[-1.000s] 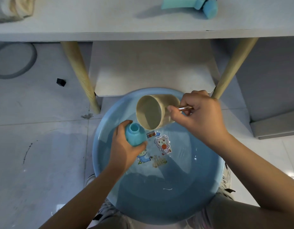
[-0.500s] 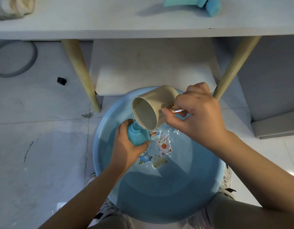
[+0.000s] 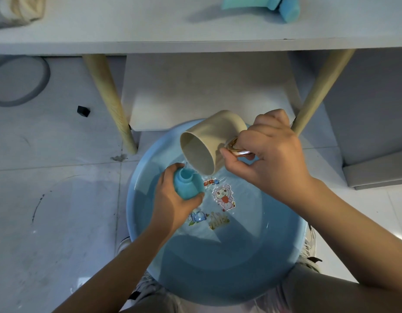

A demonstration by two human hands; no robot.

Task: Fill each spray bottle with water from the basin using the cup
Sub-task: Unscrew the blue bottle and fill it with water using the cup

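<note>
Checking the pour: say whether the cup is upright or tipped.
Tipped: the cup lies nearly sideways, its mouth angled down toward the bottle opening.

A beige cup (image 3: 209,141) with a shiny metal handle (image 3: 237,150) is tipped mouth-down over the open neck of a small blue bottle (image 3: 187,185), held upright above a round blue basin (image 3: 218,256) of water.

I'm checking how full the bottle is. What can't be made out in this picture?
- Bottle body and water level, head view: left hand wraps it.
- Cup handle, head view: mostly under right hand.
- Blue things on the table: cut off by the top edge.
</note>
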